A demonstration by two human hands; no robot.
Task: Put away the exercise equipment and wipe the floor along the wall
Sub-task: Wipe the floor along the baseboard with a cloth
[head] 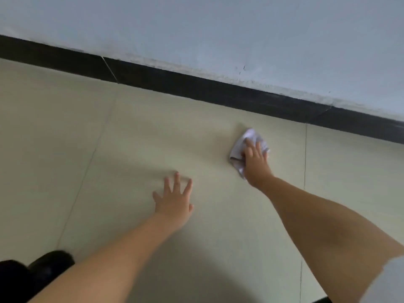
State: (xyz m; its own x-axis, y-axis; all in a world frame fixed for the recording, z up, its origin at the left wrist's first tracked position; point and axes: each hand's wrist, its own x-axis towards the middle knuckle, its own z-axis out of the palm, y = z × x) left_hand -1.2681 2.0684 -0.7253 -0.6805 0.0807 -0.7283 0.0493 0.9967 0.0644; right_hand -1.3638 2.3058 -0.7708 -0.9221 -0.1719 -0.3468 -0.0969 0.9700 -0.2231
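White cloth [249,145] under right hand [255,162], left hand [175,200] flat on floor [131,138]

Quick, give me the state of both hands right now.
Left hand: open, fingers spread, flat on the beige tiled floor, holding nothing.
Right hand: open, pressing the crumpled white cloth onto the floor near the black skirting board.

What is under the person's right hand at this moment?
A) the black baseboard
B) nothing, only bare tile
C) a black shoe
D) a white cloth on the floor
D: the right hand presses a crumpled white cloth onto the beige floor, a little short of the black baseboard.
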